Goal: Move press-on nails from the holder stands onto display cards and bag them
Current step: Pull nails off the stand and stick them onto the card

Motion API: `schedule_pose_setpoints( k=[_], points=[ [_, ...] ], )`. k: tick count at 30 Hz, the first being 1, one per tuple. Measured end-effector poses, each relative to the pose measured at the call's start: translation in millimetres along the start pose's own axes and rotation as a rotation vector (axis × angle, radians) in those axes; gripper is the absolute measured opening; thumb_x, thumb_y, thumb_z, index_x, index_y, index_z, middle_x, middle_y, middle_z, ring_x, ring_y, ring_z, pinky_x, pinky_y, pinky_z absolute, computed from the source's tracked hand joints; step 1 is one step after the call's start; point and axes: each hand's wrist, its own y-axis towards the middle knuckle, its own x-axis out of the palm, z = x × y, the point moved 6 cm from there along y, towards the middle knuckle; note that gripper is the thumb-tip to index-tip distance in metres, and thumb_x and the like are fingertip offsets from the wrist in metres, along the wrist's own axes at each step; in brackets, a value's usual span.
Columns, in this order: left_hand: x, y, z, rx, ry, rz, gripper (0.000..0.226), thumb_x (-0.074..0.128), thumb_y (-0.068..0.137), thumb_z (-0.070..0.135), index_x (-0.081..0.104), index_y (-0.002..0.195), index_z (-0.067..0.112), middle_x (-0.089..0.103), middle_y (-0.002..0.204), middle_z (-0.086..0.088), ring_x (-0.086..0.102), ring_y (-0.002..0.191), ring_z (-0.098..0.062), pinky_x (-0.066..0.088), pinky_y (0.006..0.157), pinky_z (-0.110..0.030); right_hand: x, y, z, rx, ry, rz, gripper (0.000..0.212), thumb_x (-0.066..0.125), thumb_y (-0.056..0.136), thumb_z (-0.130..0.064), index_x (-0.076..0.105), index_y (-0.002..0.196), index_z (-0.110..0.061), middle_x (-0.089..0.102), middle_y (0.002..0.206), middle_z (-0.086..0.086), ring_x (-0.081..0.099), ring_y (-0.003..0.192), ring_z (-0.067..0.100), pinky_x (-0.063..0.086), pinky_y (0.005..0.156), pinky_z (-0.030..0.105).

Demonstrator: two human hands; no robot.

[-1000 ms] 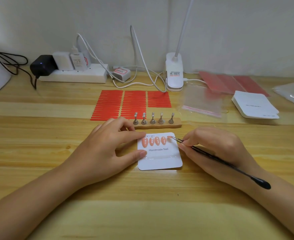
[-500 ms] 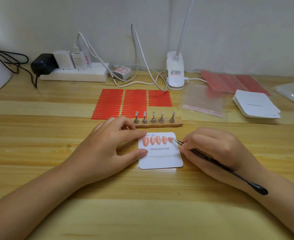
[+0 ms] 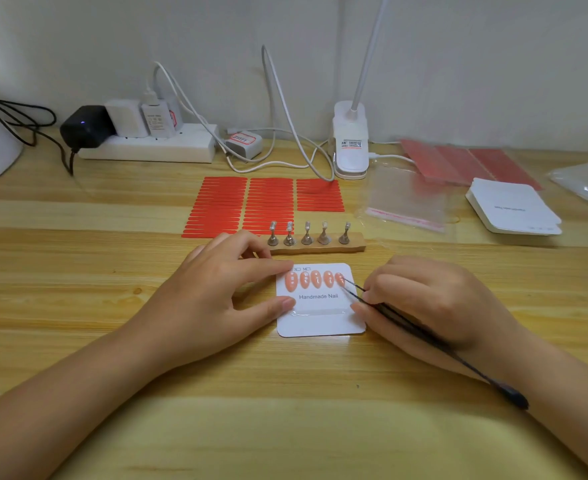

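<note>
Wooden desk (image 3: 78,306), white card (image 3: 320,322) printed "Handmade Nail", five peach nails (image 3: 316,278)

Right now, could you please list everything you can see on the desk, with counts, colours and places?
display card: one, white, centre front
press-on nails: five, peach, in a row on the card
holder stands: five, metal, bare, on a wooden bar behind the card
tweezers: one, black, tips at the rightmost nail
adhesive strips: three columns, red, behind the stands
clear bag: one, transparent, right of the strips
card stack: one, white, far right
power strip: one, white, back left
lamp base: one, white, back centre
left hand: steadying the card's left edge
right hand: gripping the tweezers
</note>
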Motion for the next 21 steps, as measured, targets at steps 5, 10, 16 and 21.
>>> schedule_pose_setpoints(
  k=[5, 10, 16, 21],
  points=[
    [0, 0, 0, 0.000, 0.000, -0.003, 0.059, 0.037, 0.072, 0.065, 0.060, 0.119, 0.037, 0.043, 0.102, 0.025, 0.038, 0.095, 0.002, 0.031, 0.086, -0.024, 0, 0, 5, 0.110, 0.210, 0.050, 0.026, 0.057, 0.087, -0.025, 0.062, 0.070, -0.006, 0.061, 0.068, 0.005, 0.058, 0.061, 0.022, 0.047, 0.054, 0.034],
    [1, 0, -1, -0.001, -0.004, -0.008, 0.059, 0.037, 0.071, 0.066, 0.059, 0.119, 0.038, 0.043, 0.103, 0.025, 0.036, 0.093, 0.003, 0.030, 0.085, -0.021, -9, -3, 15, 0.283, 0.400, 0.187, 0.018, 0.057, 0.084, -0.029, 0.064, 0.076, -0.014, 0.066, 0.071, -0.002, 0.062, 0.065, 0.007, 0.049, 0.062, 0.018],
    [1, 0, -1, 0.001, -0.013, -0.006, 0.056, 0.040, 0.071, 0.065, 0.061, 0.115, 0.039, 0.045, 0.103, 0.023, 0.038, 0.093, 0.003, 0.029, 0.086, -0.016, -11, -4, 27, 0.440, 0.627, 0.278, 0.013, 0.053, 0.091, -0.030, 0.064, 0.096, -0.024, 0.072, 0.081, -0.007, 0.067, 0.068, 0.006, 0.052, 0.069, 0.020],
    [0, 0, 1, 0.019, -0.010, 0.007, 0.052, 0.044, 0.070, 0.065, 0.064, 0.111, 0.039, 0.047, 0.103, 0.021, 0.040, 0.094, 0.000, 0.034, 0.085, -0.024, 3, 3, 25, 0.399, 0.456, 0.100, 0.011, 0.068, 0.080, -0.023, 0.068, 0.087, -0.015, 0.069, 0.087, -0.007, 0.063, 0.083, 0.004, 0.051, 0.073, 0.021]
  ],
)
